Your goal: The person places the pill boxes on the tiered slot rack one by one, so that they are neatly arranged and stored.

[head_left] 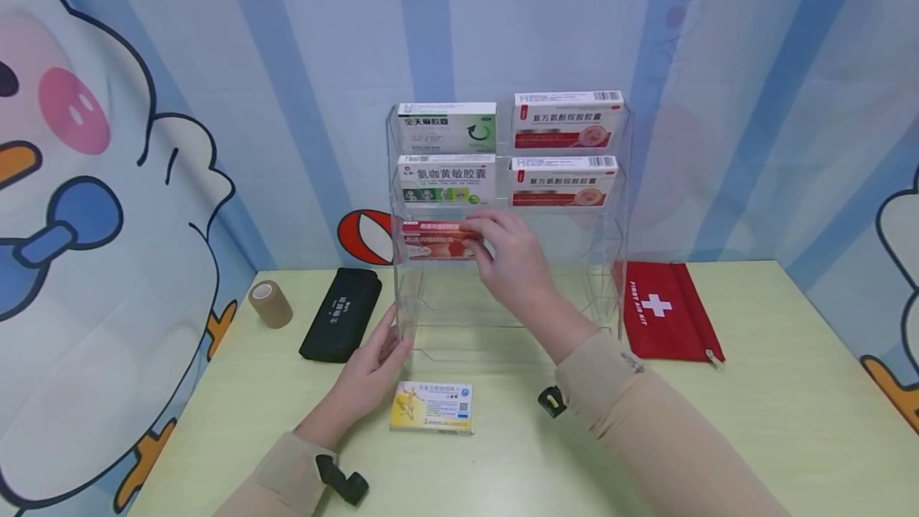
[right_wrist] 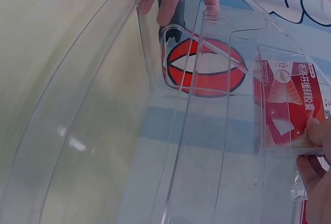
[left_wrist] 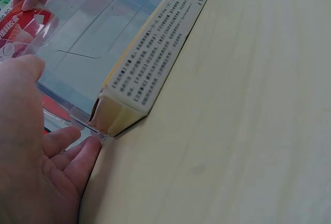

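My right hand [head_left: 513, 258] pinches the right end of a red medicine box [head_left: 432, 242], which sits in the left part of the third tier of a clear acrylic display rack [head_left: 409, 297]. The right wrist view shows the red box [right_wrist: 284, 102] behind the transparent front, with thumb and fingers at its edge. At the rack's lower left side, my left hand [head_left: 369, 373] grips the side panel; in the left wrist view its thumb and fingers lie on opposite sides. A yellow-and-white medicine box [head_left: 433, 407] lies on the table before the rack.
Higher tiers hold a green-and-white box [head_left: 447, 130], another white-green box [head_left: 447, 182] and two red-and-white boxes [head_left: 567, 122]. Left of the rack are a black pouch [head_left: 341, 315] and a tan tape roll [head_left: 271, 305]. A red first aid pouch [head_left: 668, 313] lies at right.
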`<state>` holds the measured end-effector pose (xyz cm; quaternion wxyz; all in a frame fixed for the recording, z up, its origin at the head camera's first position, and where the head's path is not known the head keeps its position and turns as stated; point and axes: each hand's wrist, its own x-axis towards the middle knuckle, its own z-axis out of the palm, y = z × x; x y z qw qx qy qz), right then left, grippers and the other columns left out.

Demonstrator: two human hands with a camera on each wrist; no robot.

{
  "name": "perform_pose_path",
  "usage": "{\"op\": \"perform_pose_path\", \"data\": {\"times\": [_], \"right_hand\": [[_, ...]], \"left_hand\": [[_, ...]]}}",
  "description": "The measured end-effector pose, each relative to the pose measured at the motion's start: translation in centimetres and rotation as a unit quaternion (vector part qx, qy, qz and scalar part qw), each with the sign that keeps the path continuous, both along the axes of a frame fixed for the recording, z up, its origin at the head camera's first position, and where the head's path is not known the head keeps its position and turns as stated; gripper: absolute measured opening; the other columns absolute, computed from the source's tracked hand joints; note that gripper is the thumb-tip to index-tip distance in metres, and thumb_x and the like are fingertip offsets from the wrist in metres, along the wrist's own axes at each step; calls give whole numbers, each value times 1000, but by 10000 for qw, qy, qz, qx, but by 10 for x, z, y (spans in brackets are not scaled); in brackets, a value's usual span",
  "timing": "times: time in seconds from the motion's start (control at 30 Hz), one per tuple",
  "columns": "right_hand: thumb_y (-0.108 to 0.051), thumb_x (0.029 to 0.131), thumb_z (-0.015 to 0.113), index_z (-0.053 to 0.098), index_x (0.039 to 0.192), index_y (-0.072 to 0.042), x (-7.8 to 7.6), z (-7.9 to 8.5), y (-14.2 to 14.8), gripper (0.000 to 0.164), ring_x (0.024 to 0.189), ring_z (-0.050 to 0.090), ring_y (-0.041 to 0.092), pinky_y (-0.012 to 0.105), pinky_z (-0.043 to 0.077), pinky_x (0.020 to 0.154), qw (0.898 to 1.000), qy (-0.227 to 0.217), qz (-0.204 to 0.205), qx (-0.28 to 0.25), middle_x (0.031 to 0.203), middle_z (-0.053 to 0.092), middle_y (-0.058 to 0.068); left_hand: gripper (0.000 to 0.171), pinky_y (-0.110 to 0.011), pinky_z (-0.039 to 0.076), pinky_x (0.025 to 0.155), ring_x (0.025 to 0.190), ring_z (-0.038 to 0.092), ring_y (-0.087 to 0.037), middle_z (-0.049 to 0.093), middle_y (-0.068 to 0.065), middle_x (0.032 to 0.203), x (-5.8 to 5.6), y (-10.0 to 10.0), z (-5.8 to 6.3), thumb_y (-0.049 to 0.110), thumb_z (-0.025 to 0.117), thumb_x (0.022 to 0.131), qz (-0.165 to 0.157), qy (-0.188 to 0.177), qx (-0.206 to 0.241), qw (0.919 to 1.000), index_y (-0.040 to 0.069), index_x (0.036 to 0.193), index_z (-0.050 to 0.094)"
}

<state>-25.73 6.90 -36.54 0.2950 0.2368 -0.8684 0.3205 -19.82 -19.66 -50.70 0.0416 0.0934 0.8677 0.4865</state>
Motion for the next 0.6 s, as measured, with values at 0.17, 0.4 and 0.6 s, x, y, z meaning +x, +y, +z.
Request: {"op": "perform_pose_path", "data": {"times": [0.17,0.4,0.6], "right_hand": [[-12,102,80,79,125,-8,4,-2,-1,24,135,68,31,45,56,121,9999,25,-14,-128,137,75,9],[-16,104,78,74,132,-6,16,-4,1,30,139,63,34,49,54,123,9988,123,-9,-471,143,69,13],[-17,102,80,74,129,-4,31,-8,1,31,124,69,32,47,61,110,9967,448,158,-652,130,72,14]], "left_hand": [[77,-52,43,129,164,42,-33,34,-9,181,1,1,1,47,56,115,-22,19,-6,10000,36,178,12],[78,-52,43,129,164,42,-32,33,-8,182,2,1,3,49,55,115,-38,24,-9,10000,35,178,13],[77,-53,43,129,164,42,-33,34,-10,181,3,1,5,47,55,115,-35,12,-2,10000,34,179,13]]}}
